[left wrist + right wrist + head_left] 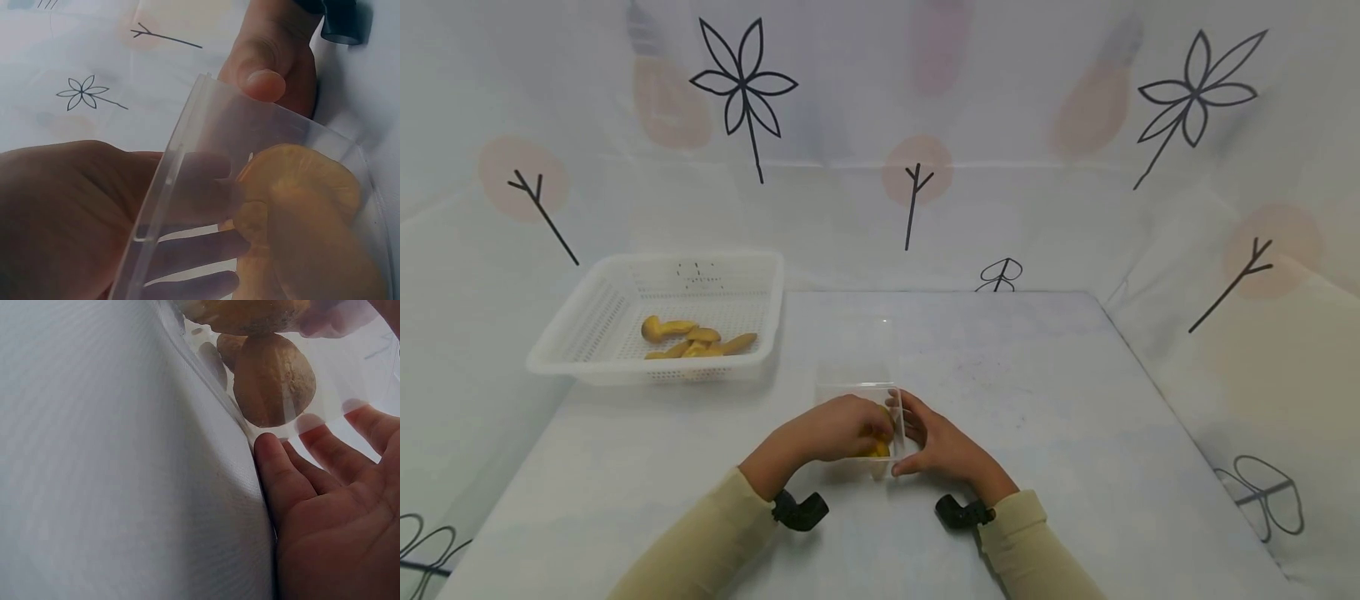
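A clear plastic box (857, 387) stands on the white table with yellow-brown mushrooms (312, 175) inside. My left hand (842, 429) reaches over its rim from the left; in the left wrist view its fingers show straight and spread through the wall, tips against a mushroom, thumb hidden. On the box's right side, my right hand (947, 446) rests its fingertips on the outer wall, thumb near the front corner. The right wrist view shows one rounded mushroom cap (275, 381) close to the wall there, with the right hand's fingers (337, 453) outside.
A white perforated basket (760, 367) at the back left holds several more mushrooms (700, 337). The box's clear lid (853, 342) lies folded back behind it. A patterned curtain (850, 208) borders the table at the back and sides.
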`<state>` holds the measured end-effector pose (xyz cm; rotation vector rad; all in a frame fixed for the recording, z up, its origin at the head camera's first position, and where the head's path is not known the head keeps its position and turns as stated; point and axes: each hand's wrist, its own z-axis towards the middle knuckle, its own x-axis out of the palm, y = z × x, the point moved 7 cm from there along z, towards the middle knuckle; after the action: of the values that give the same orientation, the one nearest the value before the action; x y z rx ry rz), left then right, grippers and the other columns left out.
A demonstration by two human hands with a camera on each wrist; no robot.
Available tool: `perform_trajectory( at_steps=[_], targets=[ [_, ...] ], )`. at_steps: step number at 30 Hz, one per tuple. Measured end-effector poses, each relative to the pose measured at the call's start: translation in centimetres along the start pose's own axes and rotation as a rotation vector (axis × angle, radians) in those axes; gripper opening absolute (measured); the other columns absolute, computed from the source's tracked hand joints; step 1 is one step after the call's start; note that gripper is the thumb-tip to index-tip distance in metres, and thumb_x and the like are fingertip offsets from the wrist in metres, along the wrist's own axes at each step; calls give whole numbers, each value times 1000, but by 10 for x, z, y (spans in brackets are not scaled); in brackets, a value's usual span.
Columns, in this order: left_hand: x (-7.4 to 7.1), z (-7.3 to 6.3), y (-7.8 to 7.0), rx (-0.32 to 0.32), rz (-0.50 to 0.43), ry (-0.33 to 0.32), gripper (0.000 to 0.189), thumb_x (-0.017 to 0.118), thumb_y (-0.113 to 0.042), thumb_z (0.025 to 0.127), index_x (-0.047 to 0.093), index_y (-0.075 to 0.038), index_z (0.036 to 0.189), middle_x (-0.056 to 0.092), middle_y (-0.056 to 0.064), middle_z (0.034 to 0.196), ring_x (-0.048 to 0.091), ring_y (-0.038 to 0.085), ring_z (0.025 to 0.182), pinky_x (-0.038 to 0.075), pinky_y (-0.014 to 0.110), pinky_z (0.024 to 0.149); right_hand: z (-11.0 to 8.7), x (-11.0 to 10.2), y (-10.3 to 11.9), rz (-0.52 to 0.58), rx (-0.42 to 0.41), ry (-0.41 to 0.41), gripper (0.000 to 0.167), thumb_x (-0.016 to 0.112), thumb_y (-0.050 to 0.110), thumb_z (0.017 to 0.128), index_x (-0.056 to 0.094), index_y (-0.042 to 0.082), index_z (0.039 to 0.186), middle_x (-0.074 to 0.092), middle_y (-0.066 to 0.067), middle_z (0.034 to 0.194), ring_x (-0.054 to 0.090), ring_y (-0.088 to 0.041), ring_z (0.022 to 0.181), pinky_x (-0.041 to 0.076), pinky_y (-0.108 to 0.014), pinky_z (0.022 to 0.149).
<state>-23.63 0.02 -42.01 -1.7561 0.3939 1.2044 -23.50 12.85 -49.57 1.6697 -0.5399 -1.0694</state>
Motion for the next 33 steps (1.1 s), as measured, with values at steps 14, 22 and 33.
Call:
perform_trajectory(
  at_steps=[14, 22, 33],
  targets=[
    [-6, 2, 0, -8, 53, 12, 15, 67, -13, 90, 75, -16, 102, 68, -9, 98, 59, 4, 89, 52, 22, 87, 4, -4, 4, -20, -2, -7, 112, 88, 33, 69, 15, 36, 154, 23, 1, 161, 32, -24, 145, 37, -34, 112],
    [-24, -7, 4, -82, 31, -73, 19, 63, -18, 94, 73, -20, 109, 67, -7, 108, 59, 8, 97, 52, 28, 90, 2, -6, 3, -21, 39, -21, 109, 87, 32, 69, 18, 33, 154, 23, 2, 161, 35, -23, 144, 38, -33, 111],
    [-47, -22, 11, -81, -96, -258, 17, 64, -18, 93, 73, -19, 108, 64, -8, 105, 59, 7, 94, 55, 27, 85, -2, 0, -2, -8, 59, -15, 112, 89, 34, 66, 18, 34, 153, 24, 1, 161, 35, -24, 144, 39, -33, 111]
  ],
)
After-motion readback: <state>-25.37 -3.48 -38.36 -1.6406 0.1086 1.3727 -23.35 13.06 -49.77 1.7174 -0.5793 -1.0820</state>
